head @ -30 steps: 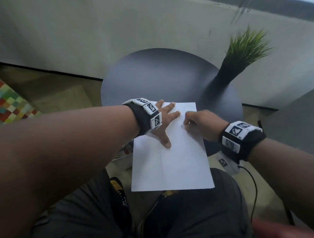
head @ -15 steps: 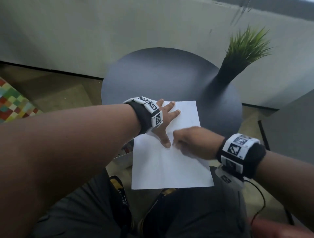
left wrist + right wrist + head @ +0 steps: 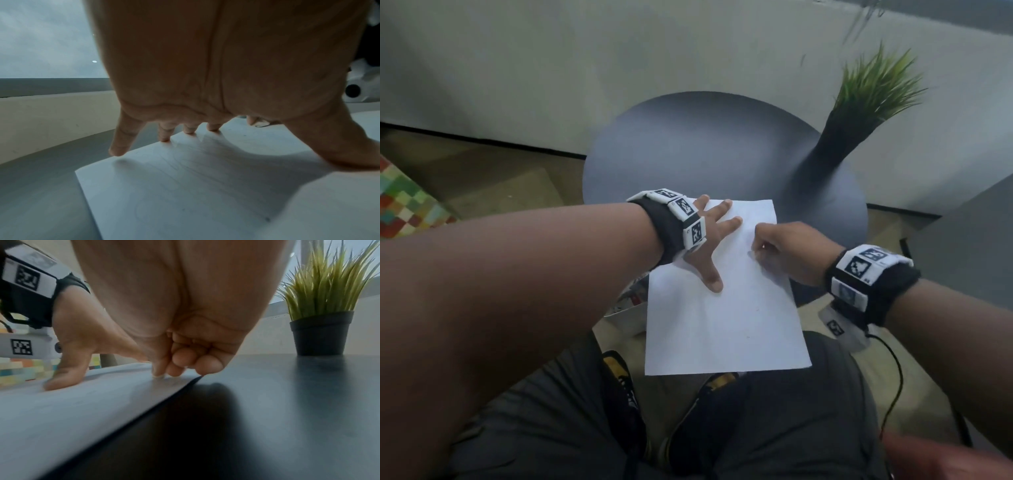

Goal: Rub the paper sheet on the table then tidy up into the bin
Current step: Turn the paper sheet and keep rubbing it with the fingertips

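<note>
A white paper sheet lies on the round dark table, its near half hanging over the table's front edge above my lap. My left hand presses flat on the sheet's far left part with spread fingers and thumb. My right hand sits on the sheet's far right edge, fingers curled, tips down on the paper. In the left wrist view a small whitish piece, seemingly an eraser, shows under those fingertips.
A potted green plant stands on the table's far right, close beyond my right hand. A colourful chequered thing lies on the floor at left. A grey surface rises at right. A cable hangs from my right wrist.
My right hand slid toward me and left across the sheet, then back out to the far right edge. The left hand and the sheet stayed put.
</note>
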`<state>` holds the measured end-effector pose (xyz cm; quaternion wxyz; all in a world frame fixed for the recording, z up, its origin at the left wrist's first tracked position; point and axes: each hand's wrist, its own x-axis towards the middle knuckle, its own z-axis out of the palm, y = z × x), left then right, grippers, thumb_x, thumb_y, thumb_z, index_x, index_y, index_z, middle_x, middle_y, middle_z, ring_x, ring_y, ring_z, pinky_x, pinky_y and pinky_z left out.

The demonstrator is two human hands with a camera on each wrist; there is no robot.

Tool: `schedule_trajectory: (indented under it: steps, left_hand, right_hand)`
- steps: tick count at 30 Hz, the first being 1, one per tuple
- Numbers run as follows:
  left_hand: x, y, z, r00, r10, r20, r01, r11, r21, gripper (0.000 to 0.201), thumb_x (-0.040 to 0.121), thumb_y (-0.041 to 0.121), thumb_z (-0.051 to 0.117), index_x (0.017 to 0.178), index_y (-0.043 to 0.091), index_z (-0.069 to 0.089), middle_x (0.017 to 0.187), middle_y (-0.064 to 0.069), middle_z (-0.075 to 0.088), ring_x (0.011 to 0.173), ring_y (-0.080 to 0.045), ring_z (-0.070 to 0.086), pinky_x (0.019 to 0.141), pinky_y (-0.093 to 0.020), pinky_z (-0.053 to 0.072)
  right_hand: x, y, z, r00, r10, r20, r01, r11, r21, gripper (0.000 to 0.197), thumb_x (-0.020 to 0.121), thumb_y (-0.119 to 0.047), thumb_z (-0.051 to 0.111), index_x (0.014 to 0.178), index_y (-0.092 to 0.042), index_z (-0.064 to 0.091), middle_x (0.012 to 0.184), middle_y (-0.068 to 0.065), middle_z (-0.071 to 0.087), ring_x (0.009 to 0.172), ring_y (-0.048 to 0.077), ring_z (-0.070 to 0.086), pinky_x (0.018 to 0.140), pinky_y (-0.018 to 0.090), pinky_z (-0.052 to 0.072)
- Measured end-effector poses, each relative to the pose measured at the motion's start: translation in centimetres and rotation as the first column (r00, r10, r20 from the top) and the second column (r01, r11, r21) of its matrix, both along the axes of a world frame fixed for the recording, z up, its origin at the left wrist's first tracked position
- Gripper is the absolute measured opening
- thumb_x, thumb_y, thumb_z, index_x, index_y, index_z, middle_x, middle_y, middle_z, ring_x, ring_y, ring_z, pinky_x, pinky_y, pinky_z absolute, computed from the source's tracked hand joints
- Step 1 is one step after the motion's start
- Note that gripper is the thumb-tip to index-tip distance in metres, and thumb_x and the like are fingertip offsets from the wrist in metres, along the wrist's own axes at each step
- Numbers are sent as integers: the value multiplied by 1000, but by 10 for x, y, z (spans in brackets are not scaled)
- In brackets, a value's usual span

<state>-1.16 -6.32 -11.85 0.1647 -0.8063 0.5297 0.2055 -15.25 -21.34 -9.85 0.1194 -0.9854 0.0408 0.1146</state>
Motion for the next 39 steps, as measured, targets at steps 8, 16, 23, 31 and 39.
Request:
schedule_trajectory:
  steps: [8,16,23,31,39]
  left_hand:
    - [1,1,1,1000,-12,-7,12,1000,-10,138,59,85,72,161,36,-7,170,3,-15,155,-35,-4,113,-65,23]
    - [3,1,-2,1000,-10,-19,10,1000,-5,139,58,88,70,160,37,-10,170,4,-17,155,-36,-8,115,-67,18]
    - [0,14,3,1000,-19,15,20,996,-86,125,63,92,60,161,38,5,170,5,-13,156,-30,-7,115,-72,15]
    - [-7,29,-6,995,63,-78,-71,993,-99,129,64,94,57,161,36,-6,170,5,-16,156,-25,-13,117,-70,10]
    - [-6,26,-6,996,38,-77,-44,996,-79,133,62,93,60,161,35,-8,170,4,-17,156,-27,-13,115,-73,13]
  right_hand:
    - [-3,10,4,985,148,-94,-156,984,-90,13,96,-32,48,95,-20,53,86,-3,59,81,22,54,68,33,45]
    - [-16,35,3,956,241,-165,-231,970,76,7,93,-30,52,96,-24,55,87,-6,63,81,18,56,69,32,48]
    - [11,-13,-9,974,-218,-66,223,970,92,14,92,-35,60,94,-22,59,87,-4,62,82,20,56,69,28,38]
    - [-1,23,-11,973,-229,-16,230,971,71,8,90,-32,50,90,-24,51,86,4,63,77,27,58,69,37,52]
    - [23,9,-3,973,-229,-8,229,973,11,11,90,-28,50,95,-21,56,91,4,63,82,27,58,70,32,49]
